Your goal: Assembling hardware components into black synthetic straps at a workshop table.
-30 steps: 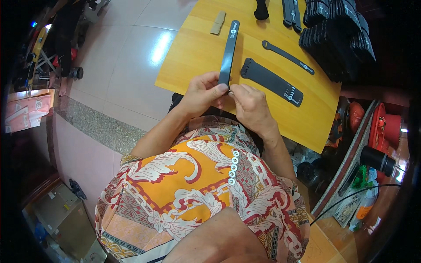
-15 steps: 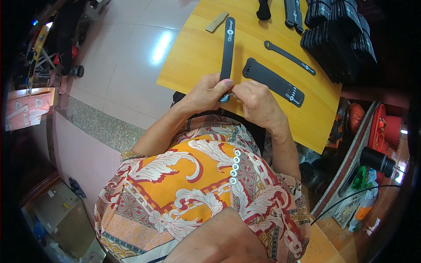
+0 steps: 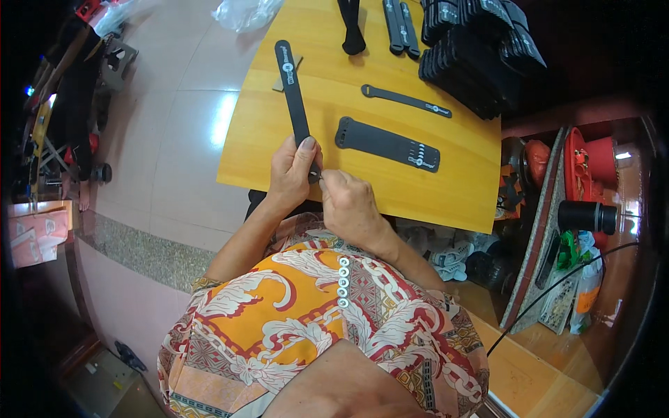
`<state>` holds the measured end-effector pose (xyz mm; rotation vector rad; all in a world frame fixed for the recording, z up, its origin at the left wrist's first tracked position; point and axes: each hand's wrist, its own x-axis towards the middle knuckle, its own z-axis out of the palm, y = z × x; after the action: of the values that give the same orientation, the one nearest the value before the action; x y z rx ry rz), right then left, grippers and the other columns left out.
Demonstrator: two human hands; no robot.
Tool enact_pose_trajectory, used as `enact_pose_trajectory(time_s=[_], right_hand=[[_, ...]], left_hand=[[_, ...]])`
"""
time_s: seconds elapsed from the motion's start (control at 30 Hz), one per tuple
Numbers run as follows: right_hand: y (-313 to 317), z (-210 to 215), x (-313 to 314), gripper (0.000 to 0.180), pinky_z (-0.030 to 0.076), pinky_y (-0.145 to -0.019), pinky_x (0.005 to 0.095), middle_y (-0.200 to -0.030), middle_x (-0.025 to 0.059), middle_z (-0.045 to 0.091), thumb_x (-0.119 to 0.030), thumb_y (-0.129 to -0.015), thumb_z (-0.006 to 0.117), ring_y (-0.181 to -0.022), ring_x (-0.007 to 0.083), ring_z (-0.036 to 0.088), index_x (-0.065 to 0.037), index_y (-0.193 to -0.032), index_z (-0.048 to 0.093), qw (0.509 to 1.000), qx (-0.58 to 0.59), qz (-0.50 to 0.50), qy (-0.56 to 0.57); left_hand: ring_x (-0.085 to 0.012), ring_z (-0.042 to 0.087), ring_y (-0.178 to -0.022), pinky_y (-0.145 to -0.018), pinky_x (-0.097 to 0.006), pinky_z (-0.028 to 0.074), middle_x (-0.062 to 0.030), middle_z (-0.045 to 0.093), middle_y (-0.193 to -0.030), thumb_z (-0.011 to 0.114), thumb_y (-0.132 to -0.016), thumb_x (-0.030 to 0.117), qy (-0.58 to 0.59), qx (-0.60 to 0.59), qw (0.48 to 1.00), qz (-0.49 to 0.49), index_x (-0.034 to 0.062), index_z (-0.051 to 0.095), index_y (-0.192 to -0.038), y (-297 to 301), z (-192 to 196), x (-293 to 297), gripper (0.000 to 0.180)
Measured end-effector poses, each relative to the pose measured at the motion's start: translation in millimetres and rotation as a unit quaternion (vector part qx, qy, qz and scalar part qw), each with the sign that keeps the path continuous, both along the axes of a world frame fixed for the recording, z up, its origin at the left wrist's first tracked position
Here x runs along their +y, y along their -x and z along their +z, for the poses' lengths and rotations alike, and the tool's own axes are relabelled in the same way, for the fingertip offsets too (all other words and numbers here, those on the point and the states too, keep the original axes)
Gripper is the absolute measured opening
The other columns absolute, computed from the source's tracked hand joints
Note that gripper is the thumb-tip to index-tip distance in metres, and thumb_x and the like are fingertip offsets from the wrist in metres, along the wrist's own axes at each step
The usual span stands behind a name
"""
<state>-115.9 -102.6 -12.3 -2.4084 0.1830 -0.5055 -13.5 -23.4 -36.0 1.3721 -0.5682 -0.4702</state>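
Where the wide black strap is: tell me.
In the head view, the wide black strap lies on the yellow table, right of the long strap in the left hand and just below the thin strap.

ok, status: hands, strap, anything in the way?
Left hand gripping narrow black strap, printed end pointing away. Right hand fingertips at its near end, exact grip hidden. Nothing seen blocking; wide black strap panel lies apart on yellow tabletop.

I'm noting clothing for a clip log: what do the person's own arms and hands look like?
The left hand and right hand are bare, with no gloves or watch visible. The forearms are uncovered below short, multicoloured patterned sleeves.
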Motion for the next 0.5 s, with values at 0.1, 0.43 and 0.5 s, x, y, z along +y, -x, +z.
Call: enact_pose_trajectory(time_s=[0.1, 0.43, 0.5], right_hand=[[0.7, -2.6, 10.1, 0.005, 0.041, -0.057, 0.0484, -0.069, 0.0238, 0.052, 0.0, -0.08, 0.048, -0.066, 0.0425, 0.053, 0.003, -0.076, 0.046, 0.998, 0.015, -0.046, -0.037], [-1.4, 8.4, 8.2, 0.008, 0.043, -0.057, 0.0441, -0.072, 0.0198, 0.052, 0.004, -0.073, 0.049, -0.067, 0.0376, 0.054, 0.003, -0.081, 0.047, 0.996, 0.051, 0.037, 0.06], [-3.2, 17.2, 5.2, 0.016, 0.045, -0.061, 0.0412, -0.08, 0.0189, 0.052, 0.002, -0.072, 0.05, -0.074, 0.0348, 0.055, 0.005, -0.088, 0.048, 0.994, 0.012, 0.046, 0.099]], left_hand=[[-0.007, 0.042, -0.056, -0.051, -0.021, 0.034, -0.0003, 0.05, -0.064, 0.044, -0.094, 0.024, 0.005, -0.015, 0.999, 0.04, 0.0049, 0.049, -0.076, 2.3, -7.5, -9.5, 0.027], [-0.0067, 0.045, -0.058, -0.049, -0.024, 0.036, -0.0002, 0.05, -0.064, 0.047, -0.091, 0.019, -0.075, 0.018, 0.995, 0.063, 0.002, 0.052, -0.077, -2.0, 2.5, 6.9, 0.023], [-0.0064, 0.045, -0.059, -0.05, -0.023, 0.036, 0.0004, 0.05, -0.066, 0.049, -0.091, 0.021, -0.089, 0.05, 0.994, 0.036, 0.0022, 0.054, -0.079, -4.6, 9.8, 12.9, 0.023]])
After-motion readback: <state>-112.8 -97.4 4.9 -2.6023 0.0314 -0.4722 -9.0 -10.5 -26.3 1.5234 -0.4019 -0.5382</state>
